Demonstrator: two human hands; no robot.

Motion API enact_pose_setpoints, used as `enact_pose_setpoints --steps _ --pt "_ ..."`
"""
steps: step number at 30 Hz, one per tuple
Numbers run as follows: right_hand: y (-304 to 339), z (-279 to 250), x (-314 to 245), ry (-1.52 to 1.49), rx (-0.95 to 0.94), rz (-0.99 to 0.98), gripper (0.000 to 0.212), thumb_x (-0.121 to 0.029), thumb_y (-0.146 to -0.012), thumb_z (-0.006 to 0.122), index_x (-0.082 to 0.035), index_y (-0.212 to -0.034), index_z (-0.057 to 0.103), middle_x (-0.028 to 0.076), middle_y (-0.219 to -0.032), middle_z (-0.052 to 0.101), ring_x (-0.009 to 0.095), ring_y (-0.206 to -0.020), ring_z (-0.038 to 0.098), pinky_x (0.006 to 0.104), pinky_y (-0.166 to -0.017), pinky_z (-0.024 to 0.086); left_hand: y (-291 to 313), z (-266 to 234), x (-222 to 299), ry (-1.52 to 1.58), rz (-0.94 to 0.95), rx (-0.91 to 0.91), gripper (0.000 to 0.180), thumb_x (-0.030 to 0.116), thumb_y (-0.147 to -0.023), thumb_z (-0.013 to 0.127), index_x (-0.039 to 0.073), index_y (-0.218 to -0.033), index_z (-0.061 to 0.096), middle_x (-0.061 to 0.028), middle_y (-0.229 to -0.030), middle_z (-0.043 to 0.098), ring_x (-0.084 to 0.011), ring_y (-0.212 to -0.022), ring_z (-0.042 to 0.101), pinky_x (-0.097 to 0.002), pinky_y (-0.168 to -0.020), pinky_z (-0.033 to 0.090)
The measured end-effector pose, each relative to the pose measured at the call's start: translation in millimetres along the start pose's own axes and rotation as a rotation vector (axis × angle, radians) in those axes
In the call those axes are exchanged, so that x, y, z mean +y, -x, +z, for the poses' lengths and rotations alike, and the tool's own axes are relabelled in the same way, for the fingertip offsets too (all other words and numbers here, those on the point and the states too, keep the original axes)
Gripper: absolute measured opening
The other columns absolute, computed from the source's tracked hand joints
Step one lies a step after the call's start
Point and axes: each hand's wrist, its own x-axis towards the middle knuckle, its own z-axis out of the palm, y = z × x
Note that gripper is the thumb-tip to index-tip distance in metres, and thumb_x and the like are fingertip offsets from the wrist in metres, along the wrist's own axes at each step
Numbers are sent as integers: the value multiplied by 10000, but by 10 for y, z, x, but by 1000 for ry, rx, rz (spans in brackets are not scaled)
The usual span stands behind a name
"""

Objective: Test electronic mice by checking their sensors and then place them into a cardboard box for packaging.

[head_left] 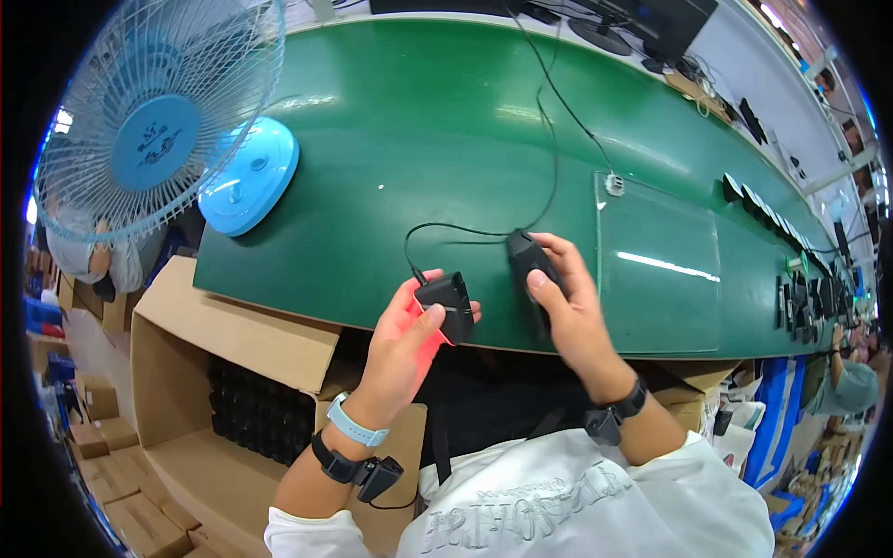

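Note:
My left hand (395,342) is closed around a small black boxy device (453,312), thumb on top, just over the near edge of the green table. A thin black cable (445,224) runs into its upper end, and red light glows on my palm and fingers beneath it. To the right, my right hand (581,321) grips a longer black angular device (532,263), thumb across its side. The cable passes by the tip of this second device and on toward the back of the table; whether it joins there I cannot tell. The two devices are apart.
A blue fan (153,139) stands at the left on the green table (419,121). A clear sheet (656,279) lies to the right. Below the left edge, an open cardboard box (191,456) holds several black parts. Black pieces (805,302) line the far right; a monitor (670,28) stands behind.

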Motion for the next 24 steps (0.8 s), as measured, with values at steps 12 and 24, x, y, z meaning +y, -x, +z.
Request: enact_pose_setpoints --steps 12,24 --pt "193 475 -13 129 17 -246 562 -149 -986 609 -19 -1446 313 158 -1312 447 222 -1208 483 355 -1048 422 117 60 -10 -150 88 -59 649 55 -901 768 -17 -1453 433 -75 -1230 626 -127 -1102 615 -305 -960 519" --pt "349 360 -205 410 36 -784 694 -117 -800 814 -31 -1354 406 243 -1361 478 410 -1228 513 476 -1063 399 120 33 -3 259 -22 -251 606 66 -891 728 27 -1426 445 -133 -1396 545 -285 -1310 531 -443 -1141 407"
